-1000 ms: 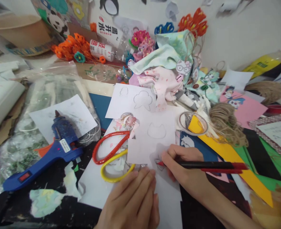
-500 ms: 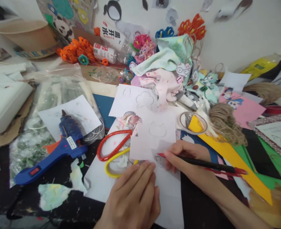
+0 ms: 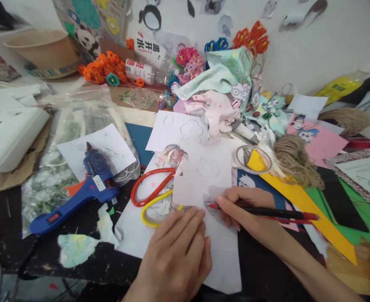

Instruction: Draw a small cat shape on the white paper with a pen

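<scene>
My right hand [image 3: 248, 205] grips a black pen [image 3: 273, 212] with red ends. Its tip is on the white paper [image 3: 216, 149], beside some faint lines. Higher on this sheet a rounded shape with two ear-like points is drawn in thin lines. Flat on the paper's lower edge lies my left hand [image 3: 180, 251], its fingers stretched out and holding nothing. To its upper left, a red loop [image 3: 136, 195] and a yellow loop [image 3: 145, 216] look like scissor handles; any blades are hidden. Another white sheet [image 3: 222, 268] lies underneath.
A blue glue gun [image 3: 74, 201] rests on paper and a plastic bag at left. Torn painted scraps [image 3: 78, 251] lie near the front edge. At right are a tape roll [image 3: 253, 159], a yellow strip [image 3: 301, 201], twine [image 3: 298, 161] and a black phone-like slab [image 3: 344, 203]. Fabric [image 3: 213, 107] is heaped behind.
The view has shifted slightly, so things at left sit a little farther right. The pen tip stays at about the same spot on the paper. My left hand remains flat.
</scene>
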`<state>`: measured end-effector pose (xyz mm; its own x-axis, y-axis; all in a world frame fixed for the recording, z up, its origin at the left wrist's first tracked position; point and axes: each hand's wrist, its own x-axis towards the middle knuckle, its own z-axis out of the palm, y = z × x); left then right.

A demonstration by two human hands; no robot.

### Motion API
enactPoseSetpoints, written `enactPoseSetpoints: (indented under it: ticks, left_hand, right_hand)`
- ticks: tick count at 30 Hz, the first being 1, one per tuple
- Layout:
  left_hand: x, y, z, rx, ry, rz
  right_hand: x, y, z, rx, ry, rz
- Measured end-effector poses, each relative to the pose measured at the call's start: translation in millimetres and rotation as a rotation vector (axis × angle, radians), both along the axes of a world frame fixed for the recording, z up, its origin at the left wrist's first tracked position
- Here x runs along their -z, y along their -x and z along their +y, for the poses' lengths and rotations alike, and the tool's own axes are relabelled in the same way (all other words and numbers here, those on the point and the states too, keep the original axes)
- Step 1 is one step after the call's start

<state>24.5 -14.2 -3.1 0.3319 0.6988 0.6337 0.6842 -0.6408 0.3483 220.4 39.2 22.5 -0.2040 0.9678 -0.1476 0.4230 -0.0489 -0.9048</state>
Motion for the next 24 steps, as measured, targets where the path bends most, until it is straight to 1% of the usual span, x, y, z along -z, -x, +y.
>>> enactPoseSetpoints:
  ticks: [3,10,15,24]
  left_hand:
    - [-1.4,-1.0,0.0,-0.001,0.006,-0.005]
    - [-0.1,-2.6,-0.6,-0.005,0.007,0.007]
    - [-1.8,-2.0,-0.4,-0.010,0.004,0.002]
    - [1.0,-1.0,-1.6,-0.015,0.003,0.017]
  right_hand:
    - [-0.1,1.7,1.4,-0.007,-0.021,-0.018]
    - [0.0,2.7,2.2,0.009,0.006,-0.049]
    - [-1.3,2.6,3.3,-0.018,0.028,-0.015]
    - [0.5,2.3,2.3,0.011,0.031,-0.012]
